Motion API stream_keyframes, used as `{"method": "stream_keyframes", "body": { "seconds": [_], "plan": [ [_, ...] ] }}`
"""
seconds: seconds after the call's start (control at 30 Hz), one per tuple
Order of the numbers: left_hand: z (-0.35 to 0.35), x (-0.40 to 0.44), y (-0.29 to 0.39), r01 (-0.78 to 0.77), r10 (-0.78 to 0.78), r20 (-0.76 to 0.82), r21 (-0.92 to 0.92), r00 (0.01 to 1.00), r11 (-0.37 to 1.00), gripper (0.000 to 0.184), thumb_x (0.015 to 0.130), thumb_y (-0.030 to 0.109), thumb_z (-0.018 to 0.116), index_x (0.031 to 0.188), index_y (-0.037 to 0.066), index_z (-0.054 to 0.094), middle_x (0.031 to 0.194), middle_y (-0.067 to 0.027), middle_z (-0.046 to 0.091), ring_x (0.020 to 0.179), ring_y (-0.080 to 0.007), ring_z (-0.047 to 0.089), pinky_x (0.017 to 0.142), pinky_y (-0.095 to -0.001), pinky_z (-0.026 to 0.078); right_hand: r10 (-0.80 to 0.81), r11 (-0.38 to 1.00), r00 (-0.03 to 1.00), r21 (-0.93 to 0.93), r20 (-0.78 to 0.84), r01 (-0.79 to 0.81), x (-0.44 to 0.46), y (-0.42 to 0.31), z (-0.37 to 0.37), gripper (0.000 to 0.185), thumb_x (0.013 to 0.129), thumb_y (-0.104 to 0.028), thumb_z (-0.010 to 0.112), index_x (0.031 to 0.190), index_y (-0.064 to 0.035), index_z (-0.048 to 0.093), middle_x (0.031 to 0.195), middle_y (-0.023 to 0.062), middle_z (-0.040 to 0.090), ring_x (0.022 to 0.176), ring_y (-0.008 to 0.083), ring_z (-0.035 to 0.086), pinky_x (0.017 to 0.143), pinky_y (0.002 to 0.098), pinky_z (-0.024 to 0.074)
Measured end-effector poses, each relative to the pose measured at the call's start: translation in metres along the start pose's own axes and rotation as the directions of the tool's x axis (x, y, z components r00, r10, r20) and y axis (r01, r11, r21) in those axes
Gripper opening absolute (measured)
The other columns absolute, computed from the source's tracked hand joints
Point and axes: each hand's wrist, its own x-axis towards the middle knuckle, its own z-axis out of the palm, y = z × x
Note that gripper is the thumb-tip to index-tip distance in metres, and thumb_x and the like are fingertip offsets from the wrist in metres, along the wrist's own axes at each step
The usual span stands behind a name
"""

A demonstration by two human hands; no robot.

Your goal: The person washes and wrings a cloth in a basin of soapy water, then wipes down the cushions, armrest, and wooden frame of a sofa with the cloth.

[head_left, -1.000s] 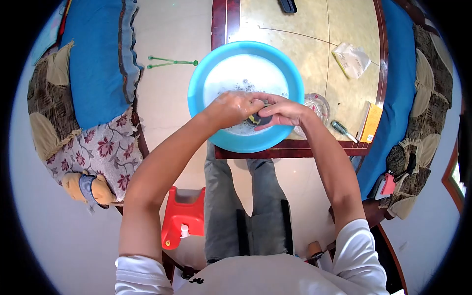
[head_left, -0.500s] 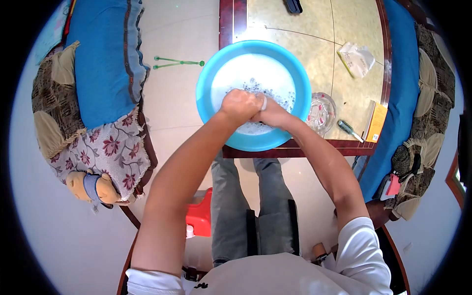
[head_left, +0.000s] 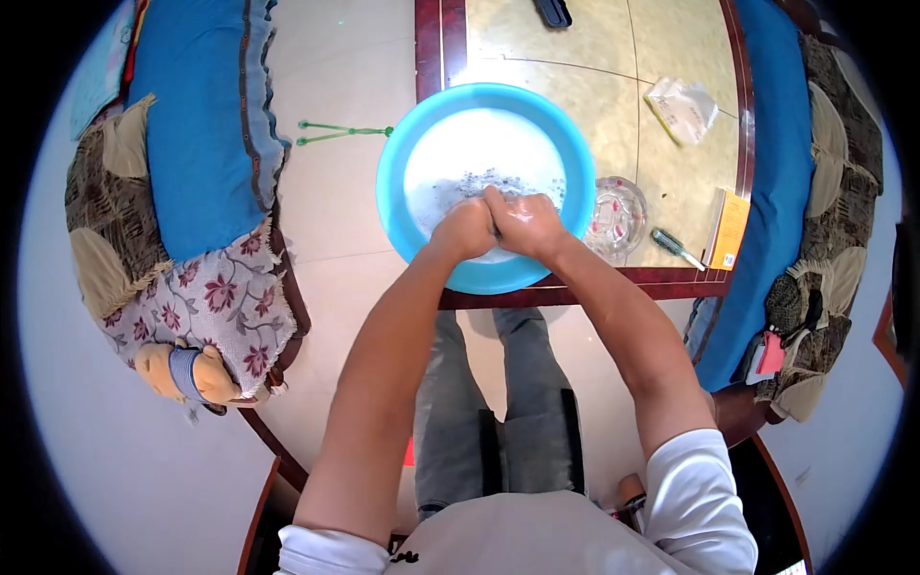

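Blue basin (head_left: 390, 182): work low above suds (head_left: 484, 144) so drips fall inside.
Left hand (head_left: 466, 228), right hand (head_left: 531, 224): clenched together.
Dark item (head_left: 495, 234): mostly hidden between them; squeeze evenly.

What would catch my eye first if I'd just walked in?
Probably the big light-blue basin of sudsy water, at the near left corner of the table. Over it, the left hand and right hand press together around a dark, mostly hidden item. Bright blue covers also stand out along both sides.
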Motion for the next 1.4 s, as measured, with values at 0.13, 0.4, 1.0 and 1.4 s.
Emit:
{"method": "stream_keyframes", "body": {
  "seconds": [0.13, 0.4, 1.0, 1.4],
  "plan": [
    [0.019, 0.001, -0.001, -0.155, 0.111, -0.176, -0.257, 0.978, 0.954, 0.033, 0.075, 0.007, 0.071, 0.107, 0.001, 0.067, 0.105, -0.0267, 0.07, 0.108, -0.0417, 0.066, 0.092, -0.0483, 0.052, -0.032, 0.999, 0.997, -0.003, -0.063, 0.032, -0.013, 0.007, -0.012, 0.046, 0.076, -0.013, 0.069, 0.116, -0.0054, 0.048, 0.083, 0.0196, 0.07, 0.076, 0.0422, 0.069, 0.061, 0.0537, 0.052],
    [-0.004, -0.013, 0.0, -0.121, -0.04, -0.547, -0.254, 0.836, 0.96, 0.016, 0.069, -0.01, 0.06, 0.08, 0.0, 0.058, 0.095, -0.0186, 0.065, 0.081, -0.0274, 0.062, 0.075, -0.0431, 0.049, 0.554, 0.744, 0.826, 0.508, -0.106, -0.433, -0.053, -0.009, -0.026, 0.06, 0.073, -0.013, 0.081, 0.121, -0.0056, 0.046, 0.094, 0.026, 0.07, 0.094, 0.049, 0.067, 0.078, 0.0544, 0.0532],
    [0.004, -0.07, 0.022, -0.01, -0.328, 0.027, -0.994, 0.944, -0.111, 0.031, 0.091, 0.015, 0.071, 0.119, 0.006, 0.059, 0.101, -0.0054, 0.07, 0.084, -0.0146, 0.071, 0.065, -0.0293, 0.059, 0.496, 0.844, 0.707, 0.472, -0.505, -0.254, -0.062, -0.065, -0.026, 0.038, 0.077, -0.014, 0.08, 0.109, -0.0022, 0.063, 0.093, 0.012, 0.066, 0.083, 0.027, 0.064, 0.081, 0.0348, 0.0533],
    [-0.067, -0.15, -0.009, 0.167, -0.325, 0.127, -0.981, 0.937, 0.098, 0.029, 0.094, 0.017, 0.069, 0.12, 0.011, 0.057, 0.103, -0.005, 0.069, 0.089, -0.0182, 0.072, 0.07, -0.0383, 0.062, 0.634, -0.527, 0.621, 0.845, 0.46, -0.088, -0.032, -0.095, 0.0, 0.104, 0.09, -0.026, 0.074, 0.164, -0.0126, 0.002, 0.169, 0.0132, 0.014, 0.152, 0.0322, 0.022, 0.113, 0.0542, 0.0337]
  ]
}}
